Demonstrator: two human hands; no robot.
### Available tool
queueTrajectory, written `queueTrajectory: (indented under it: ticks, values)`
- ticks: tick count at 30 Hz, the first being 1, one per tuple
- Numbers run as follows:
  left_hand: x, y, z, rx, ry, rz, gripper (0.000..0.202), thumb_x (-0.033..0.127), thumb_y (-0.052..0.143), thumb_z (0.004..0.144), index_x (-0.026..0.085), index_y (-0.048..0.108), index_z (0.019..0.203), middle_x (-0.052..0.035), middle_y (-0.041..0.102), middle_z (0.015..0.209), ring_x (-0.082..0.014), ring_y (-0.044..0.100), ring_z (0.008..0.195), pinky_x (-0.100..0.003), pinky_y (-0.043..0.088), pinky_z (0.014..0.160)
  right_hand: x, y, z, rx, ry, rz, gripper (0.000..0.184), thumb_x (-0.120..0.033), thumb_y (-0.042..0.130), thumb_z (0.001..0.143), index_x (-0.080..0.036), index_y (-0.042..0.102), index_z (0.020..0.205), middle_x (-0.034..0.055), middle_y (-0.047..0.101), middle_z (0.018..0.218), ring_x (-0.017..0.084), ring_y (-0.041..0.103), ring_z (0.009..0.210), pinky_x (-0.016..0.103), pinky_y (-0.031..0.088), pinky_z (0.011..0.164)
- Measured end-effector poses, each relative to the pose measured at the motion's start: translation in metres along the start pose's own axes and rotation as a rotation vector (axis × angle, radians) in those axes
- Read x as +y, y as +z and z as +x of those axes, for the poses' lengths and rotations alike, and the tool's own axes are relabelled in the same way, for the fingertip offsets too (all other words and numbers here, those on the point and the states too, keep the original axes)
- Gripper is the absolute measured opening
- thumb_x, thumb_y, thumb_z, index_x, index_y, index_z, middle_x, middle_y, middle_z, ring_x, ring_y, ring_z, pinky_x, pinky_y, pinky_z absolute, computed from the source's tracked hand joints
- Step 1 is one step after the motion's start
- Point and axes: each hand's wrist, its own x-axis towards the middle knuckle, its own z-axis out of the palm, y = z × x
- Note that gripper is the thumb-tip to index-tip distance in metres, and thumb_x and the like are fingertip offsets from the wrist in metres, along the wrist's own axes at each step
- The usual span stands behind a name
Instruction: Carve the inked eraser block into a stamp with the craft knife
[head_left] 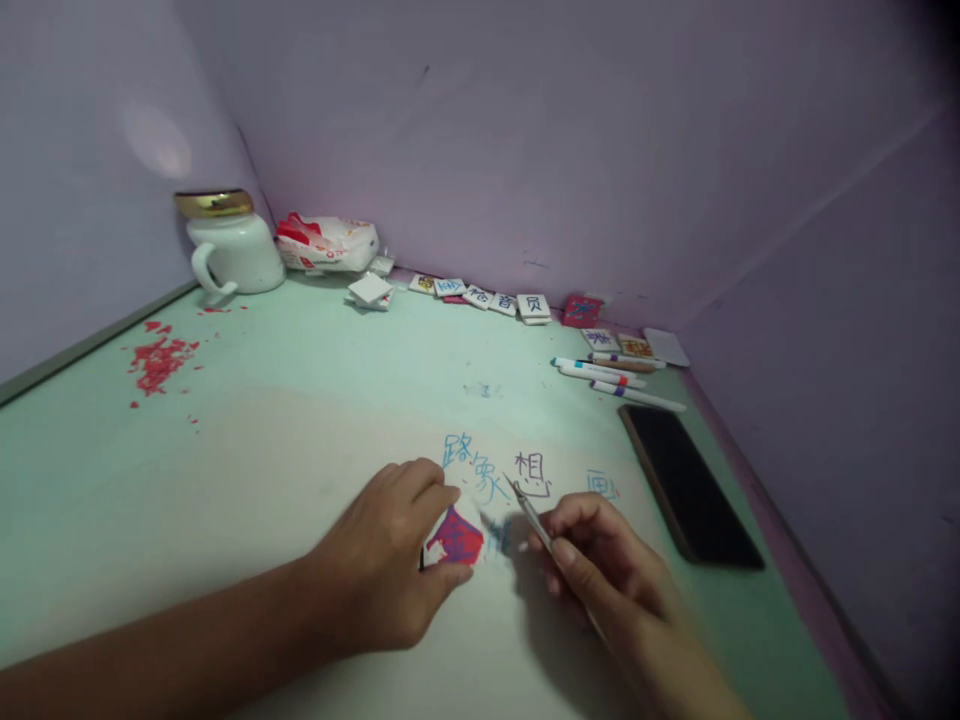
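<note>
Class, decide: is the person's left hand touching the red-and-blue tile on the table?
Touching. The head view shows the left hand pinching the red-and-blue tile, fingers on its upper edge and thumb along its lower edge.

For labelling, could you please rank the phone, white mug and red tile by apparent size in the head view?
1. phone, nearer camera, so unsure
2. white mug, farther off
3. red tile, partly covered

Left hand pins a red-painted tile; right hand grips a thin blade.
</note>
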Motion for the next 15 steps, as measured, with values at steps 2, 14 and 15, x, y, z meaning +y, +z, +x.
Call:
queueTrajectory:
  ticks: [2, 14, 15]
  values:
    - [-0.001, 0.0, 0.0, 0.002, 0.013, -0.021, 0.025, 0.016, 0.061, 0.077, 0.014, 0.058, 0.102, -0.0143, 0.057, 0.104, -0.0276, 0.056, 0.09, -0.045, 0.051, 0.077, -0.001, 0.002, -0.001, -0.049, -0.07, 0.08, 0.013, -0.036, 0.067, 0.087, -0.024, 0.067, 0.082, -0.0026, 0.06, 0.068, 0.008, 0.053, 0.058, 0.017, 0.043, 0.054]
    - [-0.003, 0.0, -0.002, 0.001, 0.019, -0.058, 0.031, 0.018, 0.062, 0.077, 0.015, 0.058, 0.107, -0.0139, 0.057, 0.106, -0.0276, 0.056, 0.092, -0.045, 0.05, 0.08, 0.006, 0.009, -0.014, 0.195, -0.224, -0.132, 0.008, -0.032, 0.078, 0.075, -0.028, 0.077, 0.082, 0.0005, 0.069, 0.055, 0.016, 0.067, 0.05, 0.023, 0.054, 0.047]
    - [-0.003, 0.001, -0.002, 0.004, 0.021, -0.052, 0.031, 0.018, 0.063, 0.077, 0.016, 0.058, 0.107, -0.0138, 0.058, 0.107, -0.0275, 0.056, 0.092, -0.044, 0.05, 0.08, 0.005, 0.012, -0.017, 0.251, -0.248, -0.209, 0.009, -0.035, 0.077, 0.075, -0.027, 0.076, 0.078, 0.0, 0.068, 0.054, 0.016, 0.064, 0.047, 0.022, 0.051, 0.043]
